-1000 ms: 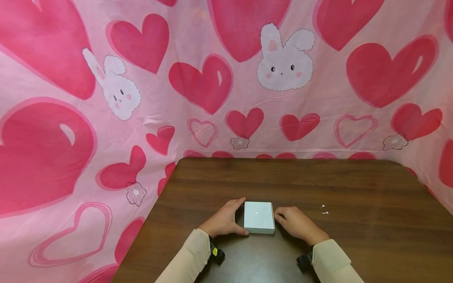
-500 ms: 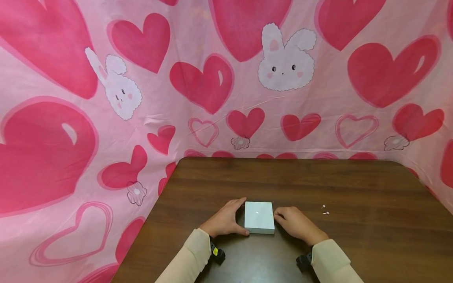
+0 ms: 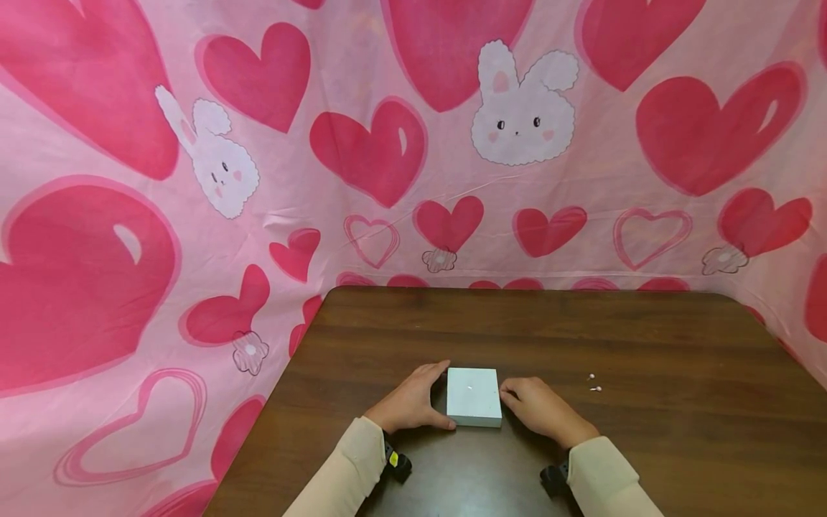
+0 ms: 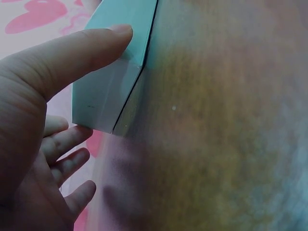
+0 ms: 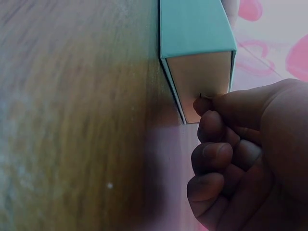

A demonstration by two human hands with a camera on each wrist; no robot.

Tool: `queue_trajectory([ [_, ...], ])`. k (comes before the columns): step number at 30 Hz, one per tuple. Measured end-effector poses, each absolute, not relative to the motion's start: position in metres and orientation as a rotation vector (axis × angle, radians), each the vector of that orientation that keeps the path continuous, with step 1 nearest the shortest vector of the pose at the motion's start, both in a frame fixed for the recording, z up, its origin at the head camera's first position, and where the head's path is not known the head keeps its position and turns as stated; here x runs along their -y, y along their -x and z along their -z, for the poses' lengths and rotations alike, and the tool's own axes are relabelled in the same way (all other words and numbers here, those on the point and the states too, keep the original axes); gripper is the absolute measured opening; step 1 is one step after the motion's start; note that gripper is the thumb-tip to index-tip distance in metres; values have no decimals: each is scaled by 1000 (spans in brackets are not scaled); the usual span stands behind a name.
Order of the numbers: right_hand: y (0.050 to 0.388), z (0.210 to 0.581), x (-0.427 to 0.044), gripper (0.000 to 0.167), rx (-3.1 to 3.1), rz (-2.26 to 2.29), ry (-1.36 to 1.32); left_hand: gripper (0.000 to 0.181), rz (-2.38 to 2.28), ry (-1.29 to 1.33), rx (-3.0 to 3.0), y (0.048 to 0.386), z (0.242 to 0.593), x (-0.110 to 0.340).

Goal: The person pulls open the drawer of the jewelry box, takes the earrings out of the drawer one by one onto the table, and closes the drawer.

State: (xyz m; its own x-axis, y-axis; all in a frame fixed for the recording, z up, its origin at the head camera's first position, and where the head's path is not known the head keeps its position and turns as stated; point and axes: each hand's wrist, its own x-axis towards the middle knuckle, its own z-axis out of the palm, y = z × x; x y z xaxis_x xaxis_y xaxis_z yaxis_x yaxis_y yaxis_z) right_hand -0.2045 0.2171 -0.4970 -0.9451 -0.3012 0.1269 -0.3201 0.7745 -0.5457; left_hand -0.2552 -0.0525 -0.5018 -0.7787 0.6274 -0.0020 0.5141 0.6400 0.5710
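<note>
A pale mint drawer box (image 3: 474, 395) lies flat on the table in the head view. My left hand (image 3: 412, 402) grips its left end, thumb along the near side and fingers at the far side. In the left wrist view the thumb (image 4: 96, 50) presses the mint side, while the lower fingers hang free of the box. At the right end is my right hand (image 3: 539, 408), its fingers curled. The right wrist view shows its thumb and forefinger pinching a tiny tab at the drawer's tan end face (image 5: 192, 72). The tab is mostly hidden by the fingertips.
To the right of the right hand lie two small studs with round pale heads, like pearl earrings: one farther back (image 3: 591, 376), one nearer (image 3: 596, 388). The brown wooden table (image 3: 549, 330) ends at a pink heart-print cloth (image 3: 400, 237) behind and at the sides.
A thin tan line along the box's right edge, visible a second ago, no longer shows from above. Both hands have kept nearly the same place.
</note>
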Motion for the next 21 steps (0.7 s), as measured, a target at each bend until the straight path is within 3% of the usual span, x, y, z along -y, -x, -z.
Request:
queue_trajectory([
  [21,201,498,-221,10,2961,-972,-463,113,-831,-933,-2643,255,503,54],
])
